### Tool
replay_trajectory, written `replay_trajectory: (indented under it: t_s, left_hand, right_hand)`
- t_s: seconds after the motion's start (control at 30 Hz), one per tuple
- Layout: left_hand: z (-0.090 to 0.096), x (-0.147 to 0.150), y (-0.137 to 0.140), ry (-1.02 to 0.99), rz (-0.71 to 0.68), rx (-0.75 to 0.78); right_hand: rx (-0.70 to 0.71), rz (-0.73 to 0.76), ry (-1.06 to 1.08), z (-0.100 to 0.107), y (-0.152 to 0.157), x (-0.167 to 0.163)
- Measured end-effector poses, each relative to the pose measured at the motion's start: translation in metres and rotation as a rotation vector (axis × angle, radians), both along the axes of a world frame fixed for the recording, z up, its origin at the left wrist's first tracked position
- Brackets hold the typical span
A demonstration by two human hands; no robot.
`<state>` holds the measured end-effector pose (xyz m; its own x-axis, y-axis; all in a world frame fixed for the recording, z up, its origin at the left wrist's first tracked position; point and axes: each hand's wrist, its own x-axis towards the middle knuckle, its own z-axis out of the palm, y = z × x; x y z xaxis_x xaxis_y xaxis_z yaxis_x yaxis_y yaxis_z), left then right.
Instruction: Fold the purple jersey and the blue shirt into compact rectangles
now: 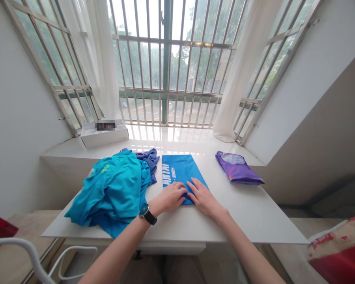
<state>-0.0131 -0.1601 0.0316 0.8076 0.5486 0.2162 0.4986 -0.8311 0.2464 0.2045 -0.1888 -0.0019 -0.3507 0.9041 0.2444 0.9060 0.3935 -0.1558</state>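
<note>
A blue shirt (183, 167) with white lettering lies folded into a flat rectangle in the middle of the white table. On its near part rests my left hand (173, 195), fingers slightly bent and apart, a dark watch on that wrist. My right hand (201, 197) lies beside it with fingers spread flat on the same cloth. Neither hand grips anything. To the left sits a loose heap of turquoise clothing (115, 185), with a darker blue-purple garment (150, 161) partly under it. A folded purple garment (239, 169) lies at the right.
The white table (248, 217) meets a glossy window sill (171, 138) behind it. An open white box (105, 136) stands on the sill's left side. Barred windows and white curtains (233, 90) rise beyond. A red and tan bag (340, 248) is low at the right.
</note>
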Motion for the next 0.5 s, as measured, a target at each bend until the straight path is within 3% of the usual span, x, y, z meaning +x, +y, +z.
replay_trajectory:
  t_s: [0.17, 0.33, 0.5]
  left_hand:
    - [-0.026, -0.036, -0.031, 0.095, 0.053, 0.049]
    - [-0.024, -0.057, -0.066, 0.096, 0.021, 0.013]
    - [-0.024, -0.063, -0.102, 0.052, 0.036, 0.006]
  right_hand:
    - [-0.115, -0.017, -0.066, -0.011, -0.024, 0.000]
    - [-0.170, 0.019, -0.026, -0.001, -0.069, 0.005]
    - [-0.125, 0.054, 0.006, -0.001, -0.116, 0.004]
